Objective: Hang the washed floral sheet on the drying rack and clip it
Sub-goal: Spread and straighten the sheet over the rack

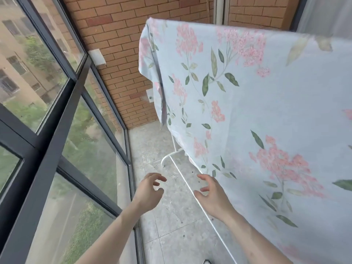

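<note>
Where sheet (266, 111) hangs, concrete floor (171, 216), brick wall (118, 35)

The floral sheet (257, 111) is draped over the drying rack (182, 175), beside the brick wall (118, 44). Below the sheet, 2 empty hands are held apart, left hand (148, 193) and right hand (211, 195), fingers loosely curled.

Enclosed apt balcony, used for laundry. Brick wall (118, 31), dark-framed windows (57, 115) w/ neighbouring block outside, tiled floor (167, 216). Floral sheet (257, 111) draped over white drying rack (172, 160).
</note>
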A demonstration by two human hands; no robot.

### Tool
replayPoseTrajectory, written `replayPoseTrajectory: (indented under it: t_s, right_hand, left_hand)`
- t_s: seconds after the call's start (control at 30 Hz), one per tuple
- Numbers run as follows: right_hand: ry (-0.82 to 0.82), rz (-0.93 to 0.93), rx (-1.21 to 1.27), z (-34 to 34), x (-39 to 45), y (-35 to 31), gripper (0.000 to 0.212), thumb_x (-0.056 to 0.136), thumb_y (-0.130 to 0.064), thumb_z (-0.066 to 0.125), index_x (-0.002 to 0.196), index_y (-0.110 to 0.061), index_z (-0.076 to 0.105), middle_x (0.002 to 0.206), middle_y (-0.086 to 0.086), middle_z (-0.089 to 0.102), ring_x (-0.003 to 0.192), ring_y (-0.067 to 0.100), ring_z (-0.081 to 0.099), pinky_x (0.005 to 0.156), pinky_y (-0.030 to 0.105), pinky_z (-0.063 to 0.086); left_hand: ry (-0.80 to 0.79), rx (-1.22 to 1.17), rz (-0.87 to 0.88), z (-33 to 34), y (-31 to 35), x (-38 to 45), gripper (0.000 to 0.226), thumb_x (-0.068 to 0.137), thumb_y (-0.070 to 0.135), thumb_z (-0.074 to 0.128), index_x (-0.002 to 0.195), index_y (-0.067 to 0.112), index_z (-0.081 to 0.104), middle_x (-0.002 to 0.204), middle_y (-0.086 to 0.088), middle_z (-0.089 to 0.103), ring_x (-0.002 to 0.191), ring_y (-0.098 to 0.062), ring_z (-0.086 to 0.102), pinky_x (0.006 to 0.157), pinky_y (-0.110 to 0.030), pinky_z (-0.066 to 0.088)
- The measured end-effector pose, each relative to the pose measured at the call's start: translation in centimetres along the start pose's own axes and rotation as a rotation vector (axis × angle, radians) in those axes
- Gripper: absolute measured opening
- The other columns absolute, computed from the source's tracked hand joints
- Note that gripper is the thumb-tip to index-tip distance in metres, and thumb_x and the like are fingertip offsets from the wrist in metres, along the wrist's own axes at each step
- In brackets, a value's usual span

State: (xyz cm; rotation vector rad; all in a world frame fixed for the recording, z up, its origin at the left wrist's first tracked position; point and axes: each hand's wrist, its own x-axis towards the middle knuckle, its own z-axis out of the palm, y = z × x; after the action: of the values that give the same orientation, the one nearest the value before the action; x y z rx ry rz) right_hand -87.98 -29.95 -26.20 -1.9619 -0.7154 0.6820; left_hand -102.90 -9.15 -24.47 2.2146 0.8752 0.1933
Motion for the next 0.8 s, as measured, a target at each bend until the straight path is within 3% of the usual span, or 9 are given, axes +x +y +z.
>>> replayPoseTrajectory:
  t_s: [0.1,0.27,0.37,0.63,0.8]
  right_hand:
    - [-0.018,-0.007,-0.006,-0.5,5.1,-1.5,0.049,0.096,-0.031,0.066,0.141,-0.039,0.046,0.136,-0.024,0.042,0.111,-0.005,0.057,0.085,0.019,0.05]
    - [-0.053,-0.037,-0.018,0.0,11.5,-3.6,0.048,0.095,-0.035,0.066,0.138,-0.043,0.046,0.137,-0.025,0.044,0.11,-0.006,0.058,0.079,0.012,0.045]
    - [-0.058,-0.035,-0.022,0.2,15.0,-4.4,0.047,0.095,-0.034,0.066,0.134,-0.047,0.044,0.138,-0.026,0.044,0.109,-0.005,0.059,0.087,0.02,0.049]
    - [0.02,0.027,-0.024,1.7,24.1,-5.8,0.05,0.092,-0.039,0.066,0.139,-0.042,0.047,0.136,-0.026,0.046,0.108,-0.004,0.061,0.091,0.033,0.057]
    - [0.083,0.086,0.031,4.5,30.0,-7.1,0.048,0.093,-0.038,0.069,0.136,-0.042,0.048,0.137,-0.027,0.049,0.106,-0.005,0.063,0.091,0.032,0.056]
  left_hand:
    - [0.05,-0.015,-0.007,-1.7,0.3,3.7,0.037,0.089,0.008,0.06,0.102,0.042,0.064,0.123,0.03,0.048,0.108,0.002,0.059,0.068,-0.012,0.051]
    - [0.067,-0.069,-0.032,-3.6,-0.7,9.0,0.038,0.088,0.009,0.061,0.103,0.043,0.063,0.124,0.028,0.051,0.11,0.001,0.06,0.08,-0.022,0.054]
    - [0.075,-0.096,-0.056,-4.7,-1.2,12.6,0.037,0.088,0.009,0.06,0.104,0.042,0.065,0.125,0.024,0.052,0.11,0.0,0.06,0.08,-0.022,0.054]
    - [0.016,-0.136,-0.079,-7.4,-3.2,23.7,0.03,0.089,0.01,0.063,0.106,0.035,0.068,0.123,0.016,0.057,0.106,0.001,0.061,0.061,-0.021,0.053]
    - [-0.091,-0.134,-0.119,-9.2,-5.7,31.5,0.03,0.089,0.007,0.062,0.11,0.027,0.069,0.114,0.001,0.061,0.098,-0.009,0.063,0.052,-0.021,0.048]
